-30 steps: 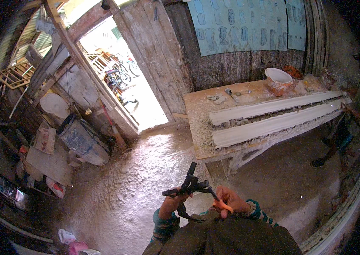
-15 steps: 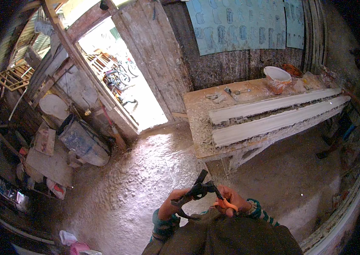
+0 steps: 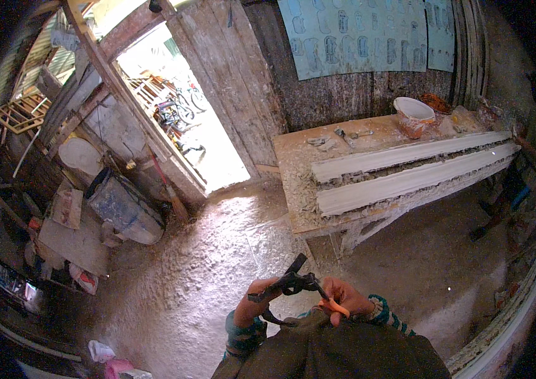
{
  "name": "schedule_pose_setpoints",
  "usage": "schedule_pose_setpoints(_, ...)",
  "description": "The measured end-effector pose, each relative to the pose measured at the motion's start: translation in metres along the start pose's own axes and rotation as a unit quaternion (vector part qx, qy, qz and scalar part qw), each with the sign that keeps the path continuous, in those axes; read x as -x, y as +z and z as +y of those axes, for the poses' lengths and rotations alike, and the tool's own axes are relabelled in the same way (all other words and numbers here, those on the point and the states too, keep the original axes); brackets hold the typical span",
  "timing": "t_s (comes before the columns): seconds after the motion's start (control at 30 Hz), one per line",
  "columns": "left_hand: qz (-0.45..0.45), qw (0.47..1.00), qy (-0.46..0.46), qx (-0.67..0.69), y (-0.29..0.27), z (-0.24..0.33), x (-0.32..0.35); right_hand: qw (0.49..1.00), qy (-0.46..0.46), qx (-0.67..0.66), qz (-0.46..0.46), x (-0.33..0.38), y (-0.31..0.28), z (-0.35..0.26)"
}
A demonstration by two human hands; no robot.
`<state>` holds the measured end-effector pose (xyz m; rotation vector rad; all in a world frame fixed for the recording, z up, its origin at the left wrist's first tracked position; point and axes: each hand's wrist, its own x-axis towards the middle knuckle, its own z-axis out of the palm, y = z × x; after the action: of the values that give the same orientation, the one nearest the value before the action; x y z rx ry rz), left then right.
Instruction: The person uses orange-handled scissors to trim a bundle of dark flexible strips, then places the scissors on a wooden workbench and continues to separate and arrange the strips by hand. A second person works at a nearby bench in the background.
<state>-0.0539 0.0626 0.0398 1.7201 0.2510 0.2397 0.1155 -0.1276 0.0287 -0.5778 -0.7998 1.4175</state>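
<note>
Just above the wearer's lap, and low in my view, the left hand is closed on a black strap bundle, though I can't make out every finger. Right beside it, the right hand is curled around an orange-handled tool; it looks like scissors to me, but the grip hides too much to be sure. The tool's dark shaft runs toward the left hand and meets the bundle in the gap between the two, or nearly so; I can't tell contact from overlap.

A second ago the bundle's free end stood almost upright; now it leans over toward the right hand. Since neither hand has let go, I judge the bundle is being turned between them, with the work still in progress.

Beyond the right hand, ahead and to its right, a worktop carries two long white strips, with a plaster-smeared bucket behind them. Well to the left of the left hand, a blue-stained drum leans near a broom.
</note>
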Motion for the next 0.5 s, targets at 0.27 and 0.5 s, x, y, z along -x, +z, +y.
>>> schedule_pose_setpoints(0.27,-0.004,1.0,-0.011,0.027,0.006,0.009,0.0,0.999,0.001,-0.013,-0.046,-0.001,-0.003,-0.003)
schedule_pose_setpoints(0.5,-0.064,0.994,0.052,0.066,0.005,0.024,0.0,0.998,0.034,-0.031,-0.034,0.005,0.0,-0.004)
